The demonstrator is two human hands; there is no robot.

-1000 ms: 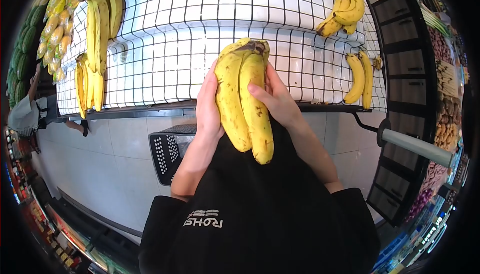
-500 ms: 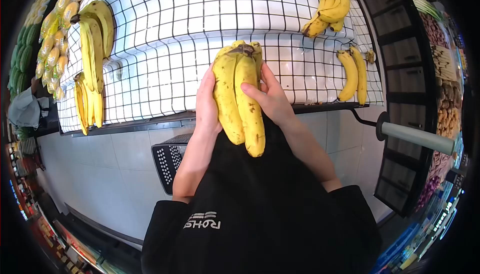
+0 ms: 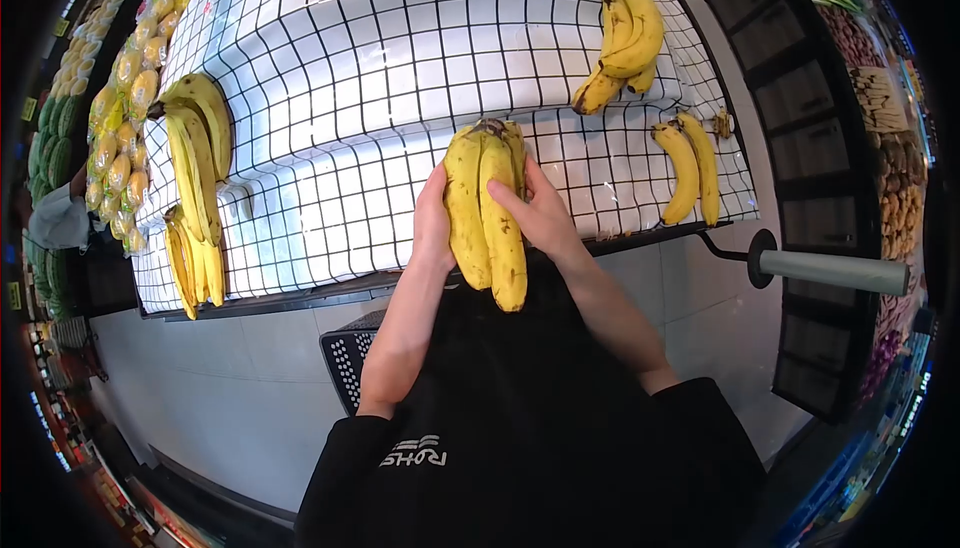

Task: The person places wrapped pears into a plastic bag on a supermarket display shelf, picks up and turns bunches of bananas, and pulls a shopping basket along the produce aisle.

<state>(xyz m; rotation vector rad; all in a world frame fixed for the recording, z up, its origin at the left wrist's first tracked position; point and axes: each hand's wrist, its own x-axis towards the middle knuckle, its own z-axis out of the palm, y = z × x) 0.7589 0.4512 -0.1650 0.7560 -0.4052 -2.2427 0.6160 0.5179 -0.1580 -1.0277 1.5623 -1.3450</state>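
Between my two hands is a bunch of yellow bananas (image 3: 487, 218) with brown specks, its stem end pointing away from me and its tips toward my body. My left hand (image 3: 432, 220) is closed along the bunch's left side, its fingers mostly hidden behind the fruit. On the right side my right hand (image 3: 540, 210) grips it, the thumb lying across the front of a banana. The bunch is held at the front edge of a stepped display table (image 3: 330, 183) covered in white cloth with a black grid.
More bananas (image 3: 195, 163) hang over the steps at the left. A bunch (image 3: 632, 33) lies upper right, above a smaller pair (image 3: 690, 173). A grey roll on a bracket (image 3: 830, 270) juts out at the right. A black crate (image 3: 350, 358) stands on the floor below.
The view has shifted and tilted, so the table and its bananas appear lower on the left and moved leftward on the right. Both hands keep their hold on the bunch.
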